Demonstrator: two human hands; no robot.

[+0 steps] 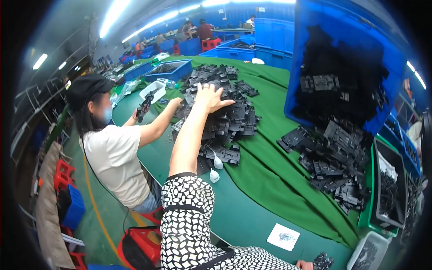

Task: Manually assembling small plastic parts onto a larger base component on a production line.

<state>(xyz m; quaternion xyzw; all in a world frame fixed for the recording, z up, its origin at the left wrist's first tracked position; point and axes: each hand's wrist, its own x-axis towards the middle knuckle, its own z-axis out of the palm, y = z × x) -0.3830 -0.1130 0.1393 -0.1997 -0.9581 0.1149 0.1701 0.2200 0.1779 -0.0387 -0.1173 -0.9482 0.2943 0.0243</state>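
My left hand (208,97) is stretched out over a large heap of black moulded plastic parts (229,119), fingers spread and palm down, with nothing gripped. The parts look like flat trays or frames with slots and raised ribs. Low at the picture's edge shows a bit of my right hand (305,265), right beside a small black plastic part (322,261). Most of its fingers are cut off, so its grip is hidden. Two white rubber bulb blowers (214,175) lie at the heap's near side. To the right, a second pile of black parts (335,164) spills from a tilted blue crate (292,90).
A co-worker (118,153) sits at left holding a black part (143,109). A green cloth (270,175) covers part of the green table. A white card with small bits (283,236) lies nearby. Bins (371,249) line the right edge; a blue bin (182,67) stands farther back.
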